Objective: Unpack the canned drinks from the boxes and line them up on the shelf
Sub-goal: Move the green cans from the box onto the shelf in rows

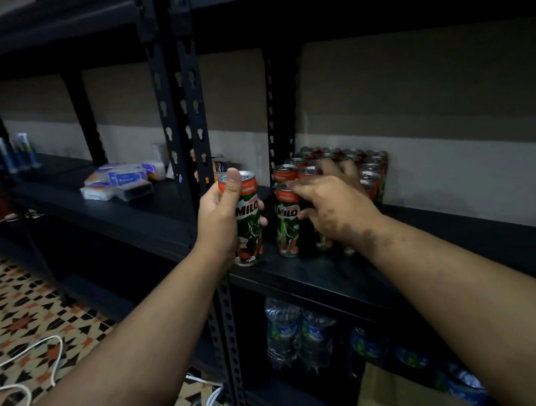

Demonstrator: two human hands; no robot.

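My left hand (219, 217) grips a green and red Milo can (248, 224) upright, its base just above the front edge of the black shelf (299, 275). Right of it stands another Milo can (287, 224) at the front of a block of several cans (368, 170) on the shelf. My right hand (332, 203) lies over this block with fingers spread across the can tops and the thumb against the front can. Whether it holds a can is hidden by the hand itself.
A black slotted upright (199, 137) stands just left of the held can. Plastic-wrapped packs (117, 184) lie further left on the same shelf. Water bottles (292, 331) fill the shelf below, a cardboard box (400, 396) sits bottom right, and white cables (30, 366) cross the patterned floor.
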